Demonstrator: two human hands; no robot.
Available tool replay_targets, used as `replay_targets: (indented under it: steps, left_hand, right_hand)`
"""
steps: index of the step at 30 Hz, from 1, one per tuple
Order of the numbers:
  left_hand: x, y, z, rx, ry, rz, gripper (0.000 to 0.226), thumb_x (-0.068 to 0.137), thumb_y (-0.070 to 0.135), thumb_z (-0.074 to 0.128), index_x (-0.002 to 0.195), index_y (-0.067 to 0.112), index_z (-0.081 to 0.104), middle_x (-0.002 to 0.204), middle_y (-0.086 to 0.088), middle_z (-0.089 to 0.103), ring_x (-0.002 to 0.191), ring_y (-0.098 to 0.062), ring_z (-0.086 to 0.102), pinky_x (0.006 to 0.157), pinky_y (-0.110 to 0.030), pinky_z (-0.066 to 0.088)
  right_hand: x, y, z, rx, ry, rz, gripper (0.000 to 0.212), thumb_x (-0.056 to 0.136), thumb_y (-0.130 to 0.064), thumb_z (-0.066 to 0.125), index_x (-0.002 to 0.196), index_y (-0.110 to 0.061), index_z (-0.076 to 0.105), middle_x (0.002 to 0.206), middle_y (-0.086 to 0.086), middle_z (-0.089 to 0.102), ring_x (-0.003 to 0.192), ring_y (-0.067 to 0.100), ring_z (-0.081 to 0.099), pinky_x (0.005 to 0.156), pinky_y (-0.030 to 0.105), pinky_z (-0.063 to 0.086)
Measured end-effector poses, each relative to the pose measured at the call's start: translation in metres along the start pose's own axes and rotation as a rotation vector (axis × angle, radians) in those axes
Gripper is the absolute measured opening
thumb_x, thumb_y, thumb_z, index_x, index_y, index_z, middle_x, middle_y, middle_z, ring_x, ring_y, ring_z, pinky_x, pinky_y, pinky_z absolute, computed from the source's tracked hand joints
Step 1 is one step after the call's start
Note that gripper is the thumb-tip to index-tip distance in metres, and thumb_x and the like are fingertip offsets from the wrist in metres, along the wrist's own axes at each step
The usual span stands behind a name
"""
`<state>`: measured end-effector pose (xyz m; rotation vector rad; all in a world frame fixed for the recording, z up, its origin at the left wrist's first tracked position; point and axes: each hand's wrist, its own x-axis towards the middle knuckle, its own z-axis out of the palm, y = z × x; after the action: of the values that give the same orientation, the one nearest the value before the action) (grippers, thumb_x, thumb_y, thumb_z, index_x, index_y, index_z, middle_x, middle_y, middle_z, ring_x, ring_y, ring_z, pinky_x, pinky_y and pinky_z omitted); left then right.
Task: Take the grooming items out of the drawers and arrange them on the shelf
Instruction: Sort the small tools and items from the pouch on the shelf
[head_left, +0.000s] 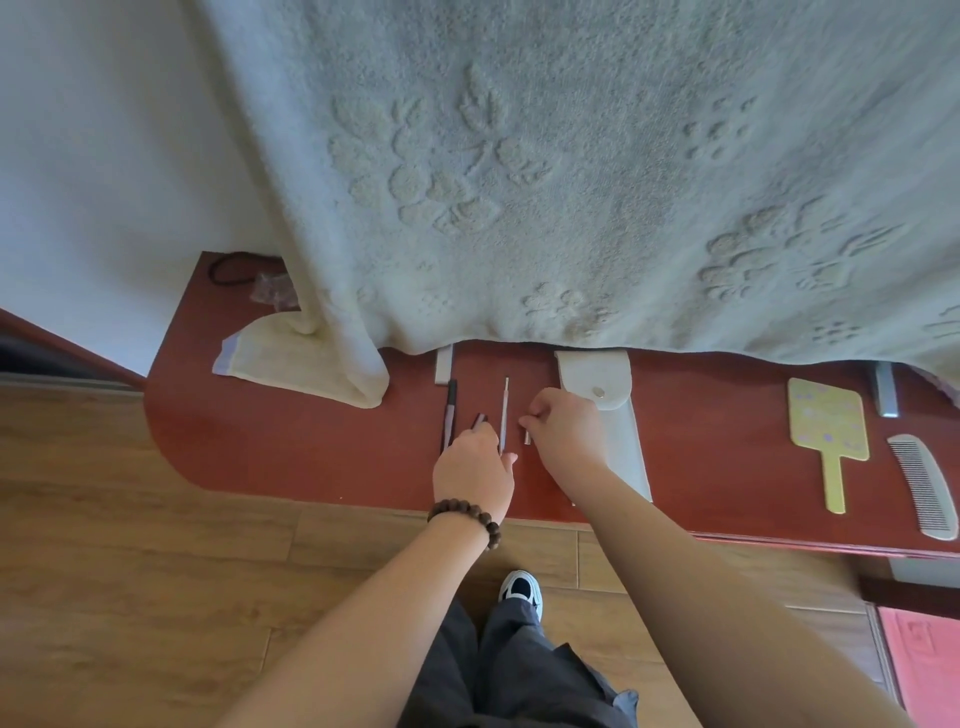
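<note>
Pinching a small metal tool at its top end, the right hand is holding it upright-ish on the red shelf, fingers curled together over it. Left hand, with a bead bracelet on the wrist, is gripping a short dark tool between curled fingers, its tip poking out forward. Lying between the two hands is a long thin file; just left of the left hand is lying a dark pencil-like stick. White pouch with a snap is lying partly under the right wrist. Farther right: yellow hand mirror, then a grey comb, well apart from the hands. Patterned towel is hanging over the shelf's back edge, its folded corner resting at left. Below, wood floor and a shoe are showing
</note>
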<state>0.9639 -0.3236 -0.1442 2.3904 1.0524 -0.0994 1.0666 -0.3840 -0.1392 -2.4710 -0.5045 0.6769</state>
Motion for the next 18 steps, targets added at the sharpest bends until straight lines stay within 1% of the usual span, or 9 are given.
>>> replay_targets:
  steps: [4,6,8,10,12,14,16,18]
  left_hand:
    - [-0.004,-0.002,-0.006,-0.039,0.006,0.015,0.030,0.092,0.037,0.058,0.111,0.014,0.060,0.101,-0.003,0.068,0.094,-0.018,0.065,0.073,-0.025,0.048]
    - [-0.006,-0.002,-0.011,-0.077,0.029,0.047,0.027,0.092,0.036,0.059,0.108,0.015,0.061,0.098,-0.002,0.068,0.090,-0.017,0.065,0.069,-0.022,0.046]
    - [-0.009,-0.001,-0.016,-0.115,0.056,0.090,0.024,0.092,0.035,0.059,0.105,0.015,0.061,0.096,-0.001,0.068,0.087,-0.016,0.064,0.065,-0.020,0.044]
    - [-0.011,0.002,-0.021,-0.141,0.069,0.146,0.023,0.093,0.033,0.058,0.106,0.015,0.062,0.098,-0.001,0.068,0.087,-0.015,0.064,0.067,-0.021,0.047]
    - [-0.013,0.004,-0.025,-0.170,0.066,0.191,0.022,0.093,0.031,0.059,0.108,0.015,0.063,0.100,0.000,0.068,0.088,-0.013,0.065,0.067,-0.019,0.048]
    - [-0.014,0.004,-0.026,-0.188,0.062,0.211,0.019,0.092,0.029,0.059,0.105,0.016,0.063,0.100,0.002,0.068,0.087,-0.012,0.066,0.065,-0.017,0.045]
    - [-0.014,0.005,-0.027,-0.191,0.051,0.225,0.016,0.092,0.028,0.060,0.103,0.017,0.063,0.097,0.003,0.066,0.085,-0.012,0.064,0.065,-0.018,0.045]
    - [-0.014,0.004,-0.027,-0.204,0.041,0.233,0.013,0.091,0.026,0.061,0.101,0.018,0.063,0.092,0.003,0.064,0.083,-0.013,0.063,0.069,-0.024,0.051]
  right_hand:
    - [-0.014,0.002,-0.014,0.060,0.067,0.005,0.009,0.086,-0.022,0.064,0.091,-0.015,0.065,0.076,-0.002,0.062,0.073,0.017,0.059,0.068,0.030,0.049]
    - [-0.022,0.008,-0.023,0.088,0.104,0.022,0.009,0.086,-0.024,0.064,0.092,-0.017,0.064,0.072,-0.005,0.058,0.070,0.013,0.056,0.065,0.028,0.047]
    - [-0.028,0.017,-0.032,0.078,0.163,0.040,0.012,0.087,-0.027,0.064,0.094,-0.017,0.064,0.074,-0.007,0.058,0.068,0.009,0.055,0.060,0.023,0.043]
    - [-0.033,0.028,-0.038,0.054,0.233,0.080,0.017,0.086,-0.029,0.064,0.098,-0.016,0.065,0.080,-0.005,0.061,0.073,0.011,0.056,0.062,0.023,0.043]
    - [-0.038,0.039,-0.043,0.034,0.278,0.139,0.029,0.084,-0.031,0.066,0.109,-0.016,0.062,0.099,0.001,0.061,0.085,0.017,0.058,0.069,0.028,0.045]
    - [-0.039,0.046,-0.044,-0.025,0.241,0.210,0.049,0.081,-0.038,0.069,0.123,-0.017,0.053,0.119,0.006,0.052,0.101,0.023,0.056,0.078,0.034,0.048]
    - [-0.037,0.047,-0.044,-0.076,0.166,0.280,0.072,0.077,-0.046,0.071,0.136,-0.017,0.039,0.130,0.011,0.044,0.117,0.029,0.047,0.089,0.040,0.047]
    - [-0.034,0.044,-0.041,-0.107,0.123,0.335,0.092,0.074,-0.047,0.074,0.145,-0.015,0.024,0.136,0.014,0.041,0.126,0.032,0.040,0.094,0.042,0.044]
